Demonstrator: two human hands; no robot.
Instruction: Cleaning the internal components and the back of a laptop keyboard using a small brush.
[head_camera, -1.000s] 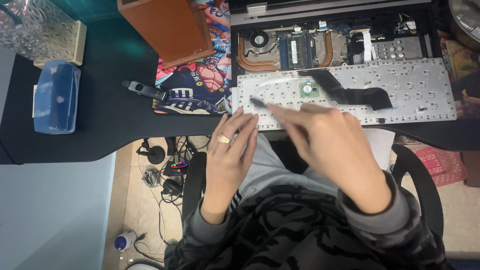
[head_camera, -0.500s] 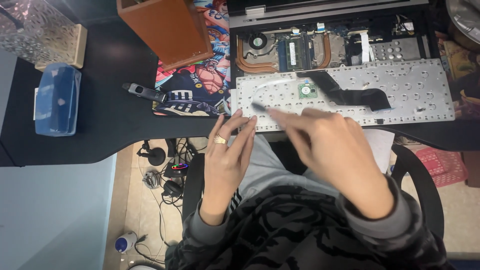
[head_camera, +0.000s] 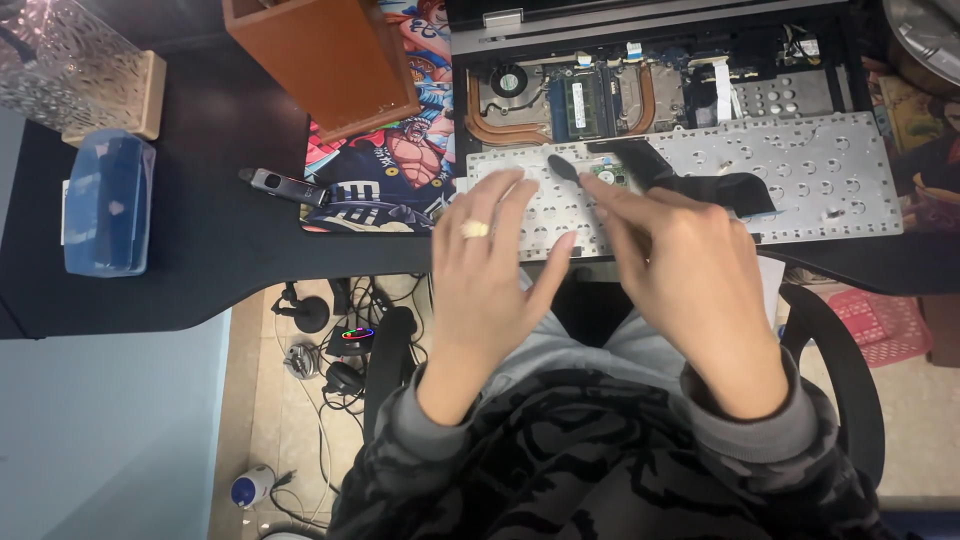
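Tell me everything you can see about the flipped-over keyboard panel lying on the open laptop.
The keyboard panel is a flat, silvery-grey metal-looking plate, lying back side up and dotted with rows of small round holes. It rests across the front edge of the opened laptop base, just below the fan and copper heat pipes. A black film strip crosses its middle. The left hand, wearing a ring, lies over its left end; the right hand holds a dark-tipped tool over it.
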